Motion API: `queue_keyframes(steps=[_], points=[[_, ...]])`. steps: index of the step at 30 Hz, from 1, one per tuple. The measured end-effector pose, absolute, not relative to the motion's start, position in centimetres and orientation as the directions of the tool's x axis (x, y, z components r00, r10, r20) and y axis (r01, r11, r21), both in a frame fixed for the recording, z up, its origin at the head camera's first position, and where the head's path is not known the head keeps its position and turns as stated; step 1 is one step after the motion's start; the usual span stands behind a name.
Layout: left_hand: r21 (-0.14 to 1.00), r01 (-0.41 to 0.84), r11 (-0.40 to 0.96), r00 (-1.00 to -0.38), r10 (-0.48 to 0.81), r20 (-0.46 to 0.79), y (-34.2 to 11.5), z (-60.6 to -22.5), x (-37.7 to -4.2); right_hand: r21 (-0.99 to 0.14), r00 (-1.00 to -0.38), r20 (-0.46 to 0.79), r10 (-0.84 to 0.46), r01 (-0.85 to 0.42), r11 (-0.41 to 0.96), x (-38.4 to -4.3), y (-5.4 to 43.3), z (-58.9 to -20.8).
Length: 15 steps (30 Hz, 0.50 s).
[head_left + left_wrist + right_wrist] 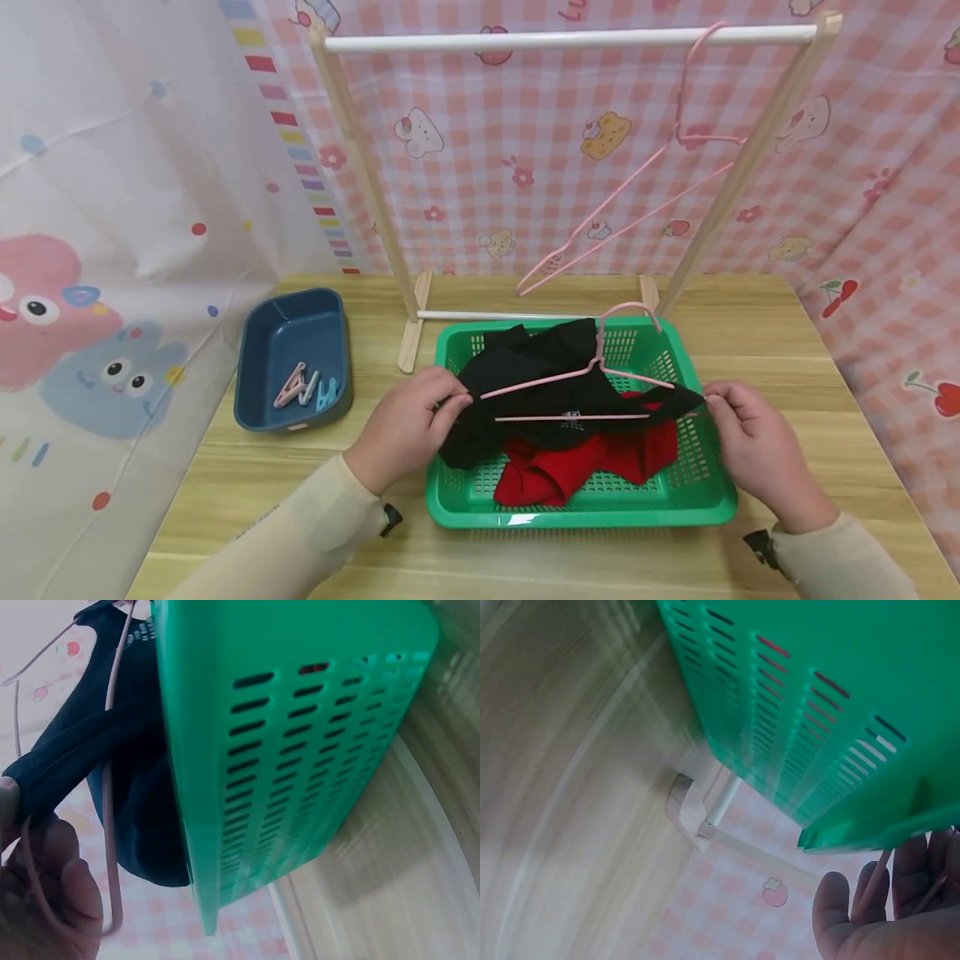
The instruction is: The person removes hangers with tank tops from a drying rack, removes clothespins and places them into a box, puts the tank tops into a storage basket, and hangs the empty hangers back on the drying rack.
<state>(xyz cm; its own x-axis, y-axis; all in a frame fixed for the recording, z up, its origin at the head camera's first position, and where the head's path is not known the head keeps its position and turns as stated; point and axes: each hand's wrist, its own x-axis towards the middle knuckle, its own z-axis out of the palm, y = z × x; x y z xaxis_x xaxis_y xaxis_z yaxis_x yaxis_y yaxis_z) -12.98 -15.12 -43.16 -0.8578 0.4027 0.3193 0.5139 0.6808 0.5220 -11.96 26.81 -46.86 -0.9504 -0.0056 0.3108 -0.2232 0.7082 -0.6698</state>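
Note:
A black top (540, 367) with a small white print at its neck hangs over a pink hanger (540, 384) above the green basket (585, 518). My left hand (408, 425) pinches one shoulder of the top between thumb and fingers. In the left wrist view the same hand (52, 892) has the end of the hanger (111, 847) lying across its fingers. On the other side my right hand (765, 450) pinches the opposite shoulder, stretched out to a point. The hanger's hook stands up toward the rack. Red cloth (555, 467) lies in the basket below.
Behind the basket stands a wooden rack (367, 167) with a white top rod (525, 42). Another pink hanger (622, 187) hangs on the rod's right part. At left, a dark blue bin (292, 304) holds several clothespins (292, 387).

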Motion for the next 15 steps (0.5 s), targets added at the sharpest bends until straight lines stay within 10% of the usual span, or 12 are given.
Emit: queue_keyframes(steps=[15], points=[[0.490, 0.430, 0.758, -0.902, 0.334, 0.275, -16.5, -43.1, -13.6, -0.739, -0.964, 0.257, 0.066, -0.151, 0.657, -12.0, 27.7, -46.8]])
